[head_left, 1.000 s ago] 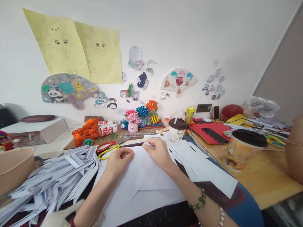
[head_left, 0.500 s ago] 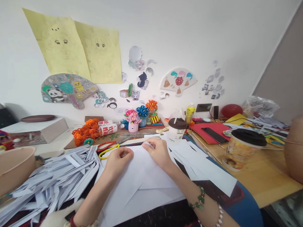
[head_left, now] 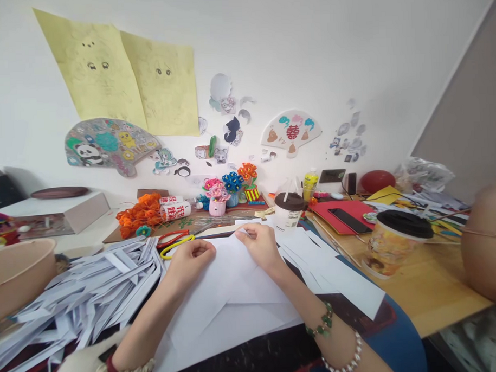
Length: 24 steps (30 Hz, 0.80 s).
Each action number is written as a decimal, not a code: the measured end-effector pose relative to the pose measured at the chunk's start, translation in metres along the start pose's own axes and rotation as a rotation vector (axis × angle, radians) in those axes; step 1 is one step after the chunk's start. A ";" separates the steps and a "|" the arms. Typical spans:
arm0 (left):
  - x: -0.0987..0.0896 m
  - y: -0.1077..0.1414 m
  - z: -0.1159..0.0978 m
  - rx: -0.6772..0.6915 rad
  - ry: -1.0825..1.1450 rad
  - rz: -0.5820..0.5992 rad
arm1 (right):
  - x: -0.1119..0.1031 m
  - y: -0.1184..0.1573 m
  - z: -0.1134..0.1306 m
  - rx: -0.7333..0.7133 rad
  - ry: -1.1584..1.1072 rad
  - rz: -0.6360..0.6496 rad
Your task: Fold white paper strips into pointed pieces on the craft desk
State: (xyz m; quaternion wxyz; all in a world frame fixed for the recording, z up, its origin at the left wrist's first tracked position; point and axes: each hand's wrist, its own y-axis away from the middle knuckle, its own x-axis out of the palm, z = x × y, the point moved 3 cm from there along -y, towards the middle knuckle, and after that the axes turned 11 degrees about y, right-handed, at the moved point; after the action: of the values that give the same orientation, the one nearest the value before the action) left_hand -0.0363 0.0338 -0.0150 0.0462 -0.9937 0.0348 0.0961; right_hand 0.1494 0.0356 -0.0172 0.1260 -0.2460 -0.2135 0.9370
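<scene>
As seen from the head camera, a person works at a crowded desk with both bare hands over a white sheet [head_left: 230, 273] of paper, which lies flat, overlapping other paper, at front center. Pinched between thumb and forefinger of the right hand [head_left: 258, 248] is a bit of paper at the far end. The left hand [head_left: 193, 258] has its fingertips curled together over the paper's left side; whether it grips anything cannot be told. The sheet's far end points toward the wall [head_left: 349, 52]; a near edge runs nearly side to side between the forearms. Which of its sides is longer is unclear, since hands and overlaps hide the outline.

To the left spreads a heap of paper strips [head_left: 100, 283], most with long axes slanting from near left to far right. On the right, white slips [head_left: 328, 270] slant the other way, from far left to near right. A yellow handle [head_left: 177, 247] sits just beyond the left hand, and a brown-lidded cup [head_left: 288, 211] stands upright beyond the right.
</scene>
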 end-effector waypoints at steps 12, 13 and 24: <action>-0.007 0.006 -0.012 -0.045 -0.019 0.033 | -0.009 -0.010 -0.016 0.073 -0.067 -0.062; -0.007 0.006 -0.012 -0.046 -0.023 0.033 | -0.010 -0.010 -0.017 0.075 -0.070 -0.066; -0.010 0.007 -0.017 0.048 -0.130 0.053 | -0.019 -0.017 -0.028 0.095 -0.098 -0.147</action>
State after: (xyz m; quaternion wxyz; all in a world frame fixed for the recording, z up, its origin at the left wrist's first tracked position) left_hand -0.0438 0.0254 0.0030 0.0695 -0.9827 0.0603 0.1607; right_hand 0.1826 0.0532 -0.0237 0.1952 -0.1774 -0.1922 0.9452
